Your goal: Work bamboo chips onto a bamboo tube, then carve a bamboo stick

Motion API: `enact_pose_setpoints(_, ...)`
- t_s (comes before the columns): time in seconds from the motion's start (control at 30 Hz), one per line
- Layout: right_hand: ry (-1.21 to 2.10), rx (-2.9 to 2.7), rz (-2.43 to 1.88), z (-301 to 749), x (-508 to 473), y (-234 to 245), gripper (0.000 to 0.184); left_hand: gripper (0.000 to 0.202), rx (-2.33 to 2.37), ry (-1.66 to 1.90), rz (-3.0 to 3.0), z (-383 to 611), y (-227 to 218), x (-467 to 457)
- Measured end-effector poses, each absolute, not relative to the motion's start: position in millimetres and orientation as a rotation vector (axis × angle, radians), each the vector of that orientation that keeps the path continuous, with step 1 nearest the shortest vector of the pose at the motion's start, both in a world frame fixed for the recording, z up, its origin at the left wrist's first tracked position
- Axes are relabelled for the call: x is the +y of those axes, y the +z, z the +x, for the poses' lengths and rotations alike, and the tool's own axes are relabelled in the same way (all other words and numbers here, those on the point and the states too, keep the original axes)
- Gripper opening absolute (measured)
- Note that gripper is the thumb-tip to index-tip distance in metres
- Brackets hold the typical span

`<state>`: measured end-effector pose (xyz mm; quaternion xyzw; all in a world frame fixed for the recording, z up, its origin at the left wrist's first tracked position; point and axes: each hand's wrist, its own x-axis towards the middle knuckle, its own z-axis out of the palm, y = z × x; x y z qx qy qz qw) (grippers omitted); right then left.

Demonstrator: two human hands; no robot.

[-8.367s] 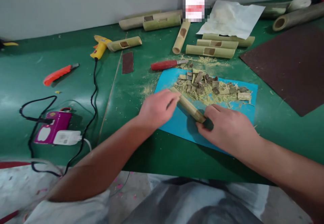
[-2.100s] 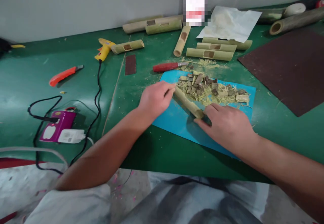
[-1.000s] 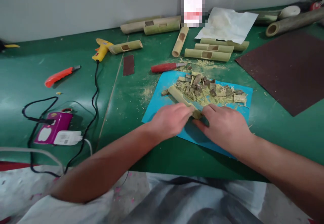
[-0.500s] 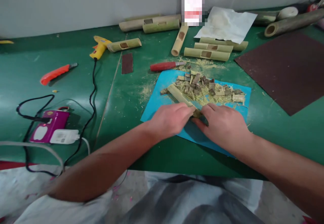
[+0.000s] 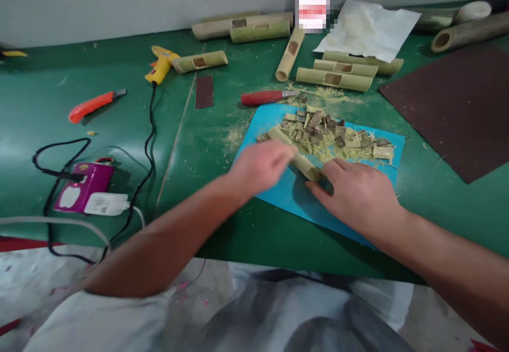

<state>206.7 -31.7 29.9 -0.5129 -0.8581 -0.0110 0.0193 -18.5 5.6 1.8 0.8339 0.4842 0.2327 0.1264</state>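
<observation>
A short pale green bamboo tube [image 5: 306, 167] lies slantwise above the blue sheet [image 5: 278, 197], its far end pointing up and left. My right hand [image 5: 358, 188] grips its near end between thumb and curled fingers. A dark bit shows under those fingers, too shadowed to name. My left hand [image 5: 260, 167] is closed, fingertips pressed together against the tube's middle; motion blurs it, and anything inside the fingers is hidden. Just beyond the tube, cut bamboo chips [image 5: 316, 121] and yellowish shavings [image 5: 328, 149] are heaped on the sheet. A red-handled knife [image 5: 264, 97] rests behind them.
Several notched bamboo tubes [image 5: 334, 79] lie farther back, near white paper [image 5: 366, 28]. A dark brown sheet [image 5: 457, 113] covers the right side. Leftward are a yellow glue gun [image 5: 161, 68], an orange cutter [image 5: 93, 106], a brown strip [image 5: 204, 91] and a purple power box [image 5: 85, 185] with cords.
My left hand has slid up and left along the tube, uncovering its near part. My right hand still grips the near end. The whole view has shifted slightly.
</observation>
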Motion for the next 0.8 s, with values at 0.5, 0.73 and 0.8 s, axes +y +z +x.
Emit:
enact_pose_setpoints(0.5,0.019,-2.687,-1.649,204.4,-31.5,34.3,0.027,0.027,1.504,0.784,2.479,-17.7,5.2,4.6)
enact_pose_setpoints(0.73,0.07,-2.678,-1.668,203.6,-31.5,35.2,0.028,0.027,1.368,0.682,2.479,-17.0,6.4,6.1)
enact_pose_setpoints(0.8,0.084,-2.671,-1.682,203.2,-32.0,35.4,0.028,0.025,1.488,0.778,2.443,-17.0,6.0,6.5)
